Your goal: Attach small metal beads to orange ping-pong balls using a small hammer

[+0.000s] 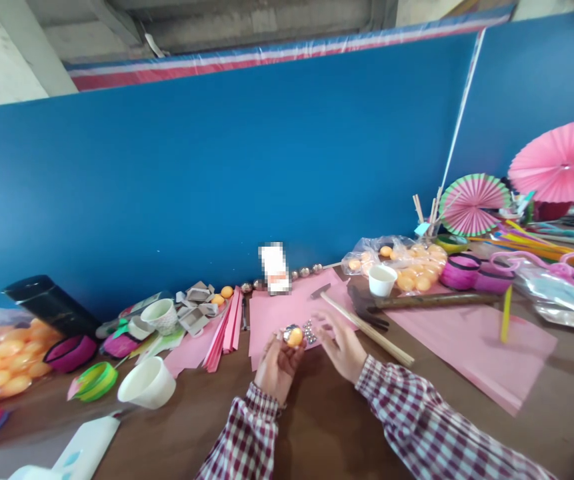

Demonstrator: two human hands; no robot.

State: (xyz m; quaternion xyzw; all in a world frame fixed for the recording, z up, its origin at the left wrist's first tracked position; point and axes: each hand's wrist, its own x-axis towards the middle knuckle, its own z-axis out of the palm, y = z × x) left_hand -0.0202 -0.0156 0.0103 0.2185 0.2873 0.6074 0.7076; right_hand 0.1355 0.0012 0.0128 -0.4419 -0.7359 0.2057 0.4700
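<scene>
Left hand (277, 368) is curled, right hand (343, 348) loosely spread.

A blue wall panel (267, 147) spans the view from 9 o'clock through 12, its surface smooth and faintly glossy. At 2 o'clock a slanting white strip (467, 93) marks its join with a 2nd blue panel (541, 100). Sheeting (247, 61) in 3 colours, blue, white and red, runs above at 12; beyond it lies a dim grey ceiling (247, 23). A pale pillar (21, 47) stands at 10, a brown tabletop (327, 427) at 6.
</scene>
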